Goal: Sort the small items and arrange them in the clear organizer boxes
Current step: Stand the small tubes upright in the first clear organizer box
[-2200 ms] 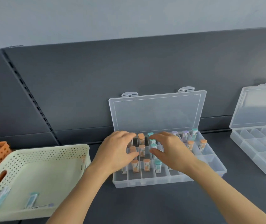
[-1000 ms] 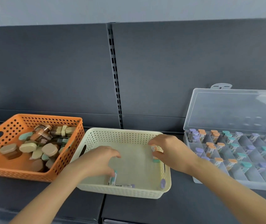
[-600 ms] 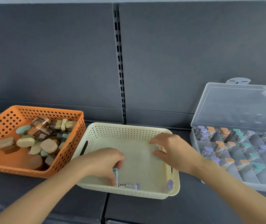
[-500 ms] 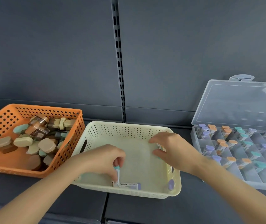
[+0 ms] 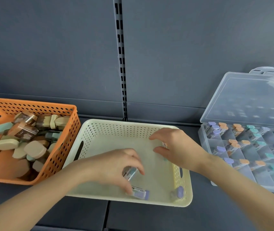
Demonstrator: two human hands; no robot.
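Note:
A cream perforated basket (image 5: 119,127) sits in the middle of the dark shelf. My left hand (image 5: 116,165) is inside it, fingers curled round a small teal-capped vial (image 5: 130,173), with a fingertip touching a purple-capped vial (image 5: 140,194) lying on the basket floor. Another purple-capped vial (image 5: 177,194) lies in the basket's near right corner. My right hand (image 5: 174,147) is at the basket's right side, pinching a small vial (image 5: 165,145) that is mostly hidden. To the right, the clear organizer box (image 5: 204,139) stands with its lid up, several compartments holding orange, teal and purple capped vials.
An orange perforated basket (image 5: 73,114) at the left holds several small jars with beige, brown and teal lids. A dark back panel with a slotted upright (image 5: 121,64) rises behind the baskets. A second organizer is out of view.
My view has swung left from the organizer to the cream basket. My left hand has picked up the teal-capped vial and reached down to the purple one. My right hand has hardly moved.

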